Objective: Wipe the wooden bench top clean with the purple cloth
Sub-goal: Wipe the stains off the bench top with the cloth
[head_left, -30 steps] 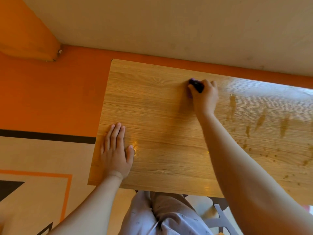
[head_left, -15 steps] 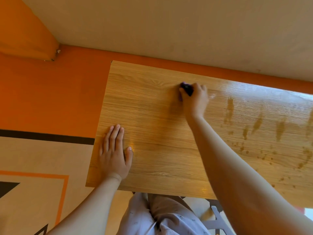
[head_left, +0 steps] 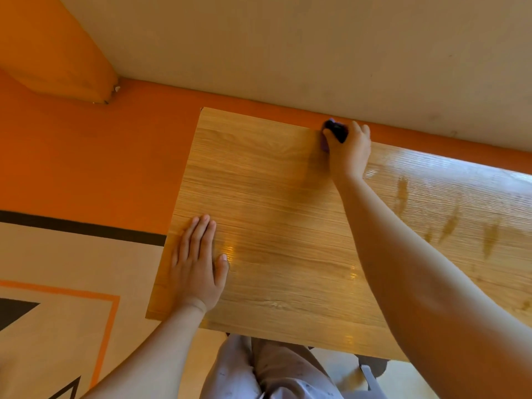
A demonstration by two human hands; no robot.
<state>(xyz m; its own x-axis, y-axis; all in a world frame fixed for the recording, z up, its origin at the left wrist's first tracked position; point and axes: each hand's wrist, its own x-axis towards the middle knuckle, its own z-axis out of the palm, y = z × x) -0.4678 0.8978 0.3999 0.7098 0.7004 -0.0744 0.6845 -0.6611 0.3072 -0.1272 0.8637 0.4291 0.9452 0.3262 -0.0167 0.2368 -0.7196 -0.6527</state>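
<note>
The wooden bench top (head_left: 282, 226) fills the middle and right of the view. My right hand (head_left: 349, 151) grips the bunched purple cloth (head_left: 335, 131) at the bench's far edge, against the orange strip of the wall; most of the cloth is hidden under my fingers. My left hand (head_left: 195, 266) lies flat on the near left corner of the bench, fingers straight and together. Brown smears and spots (head_left: 449, 223) mark the wood to the right of my right arm.
An orange and cream wall (head_left: 316, 53) runs along the bench's far edge. The patterned floor (head_left: 72, 269) lies to the left. My legs in light trousers (head_left: 259, 372) and part of a chair frame (head_left: 371, 375) show below the near edge.
My right hand has slid the cloth away from me, from the middle of the board up to its far edge. The left hand has stayed flat at the near left corner.
</note>
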